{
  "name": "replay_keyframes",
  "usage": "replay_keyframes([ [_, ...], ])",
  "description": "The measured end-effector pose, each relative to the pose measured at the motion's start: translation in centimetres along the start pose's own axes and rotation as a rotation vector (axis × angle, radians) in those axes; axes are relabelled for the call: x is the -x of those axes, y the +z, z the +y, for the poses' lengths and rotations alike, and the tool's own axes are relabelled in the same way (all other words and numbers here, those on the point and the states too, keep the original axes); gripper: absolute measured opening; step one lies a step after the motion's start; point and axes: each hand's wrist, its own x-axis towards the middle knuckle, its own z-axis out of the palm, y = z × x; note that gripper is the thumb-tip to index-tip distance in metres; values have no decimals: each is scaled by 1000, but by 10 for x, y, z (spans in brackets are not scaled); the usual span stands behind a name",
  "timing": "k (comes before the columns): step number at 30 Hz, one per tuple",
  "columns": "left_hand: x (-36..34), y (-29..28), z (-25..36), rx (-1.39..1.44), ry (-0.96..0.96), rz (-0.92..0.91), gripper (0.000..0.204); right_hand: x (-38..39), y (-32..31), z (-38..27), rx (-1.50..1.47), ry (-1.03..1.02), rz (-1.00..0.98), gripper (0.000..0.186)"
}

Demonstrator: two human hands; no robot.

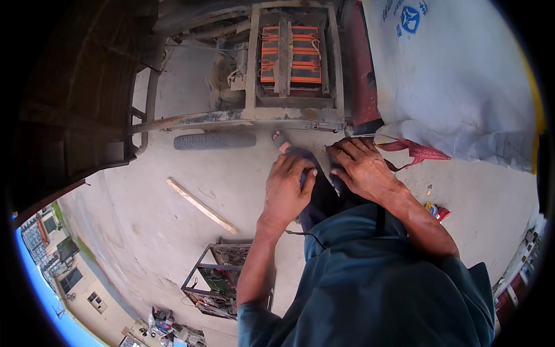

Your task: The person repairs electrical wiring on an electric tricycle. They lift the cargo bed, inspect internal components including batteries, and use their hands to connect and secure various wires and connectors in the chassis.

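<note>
My left hand rests on my dark-trousered left leg, fingers loosely bent and apart, holding nothing. My right hand lies over my right knee, fingers spread and curved, also empty. A sandalled foot shows above them. In front stands a rusty vehicle frame with orange-and-black batteries in a metal cradle. A grey tyre lies beneath its front rail. Beside my right hand, a red strap hangs under a white covering.
A dark vehicle body overhangs at left. A wooden plank lies on concrete. A metal rack with tools is at lower left, near a pile of items. Small red and yellow wrappers lie at right; buildings line the edges.
</note>
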Motion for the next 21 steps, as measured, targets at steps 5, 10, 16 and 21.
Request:
replay_keyframes([
  [5,-38,10,-92,-7,-171,14,15,-47,20,6,-65,167,83,51],
  [10,-68,15,-207,-32,-257,70,21,-128,51,25,-150,271,167,56],
  [16,-123,1,-345,-296,-283,121,26,-237,104,82,-217,380,350,54],
  [21,-161,6,-420,-416,-311,193,20,-349,140,147,-155,370,498,50],
])
